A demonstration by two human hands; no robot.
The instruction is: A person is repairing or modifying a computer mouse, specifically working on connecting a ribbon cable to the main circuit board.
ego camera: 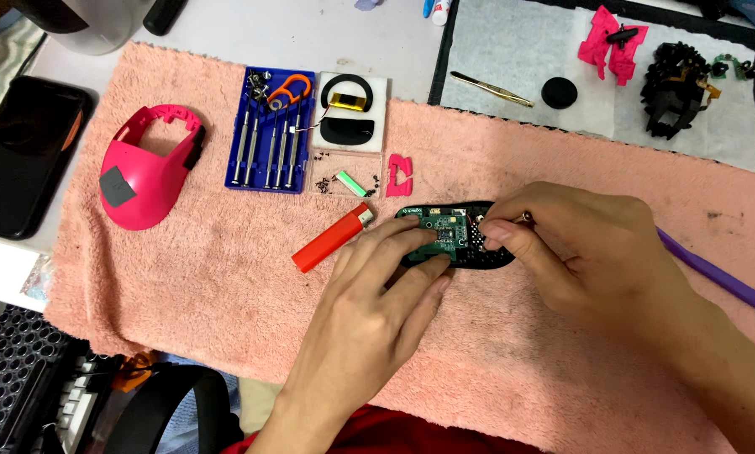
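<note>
— Board (441,229) position?
— On the pink towel (226,277), inside a black shell (495,256), right of the lighter (334,239).
— Hands?
— Left hand (376,294) lies flat, fingers pressing the board. Right hand (562,252) pinches a thin tool (524,217) over it.

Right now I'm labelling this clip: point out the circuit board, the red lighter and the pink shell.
circuit board (437,227), head view, on its bare green middle.
red lighter (327,245), head view, on the red body.
pink shell (146,172), head view, on its curved outer side.
</note>
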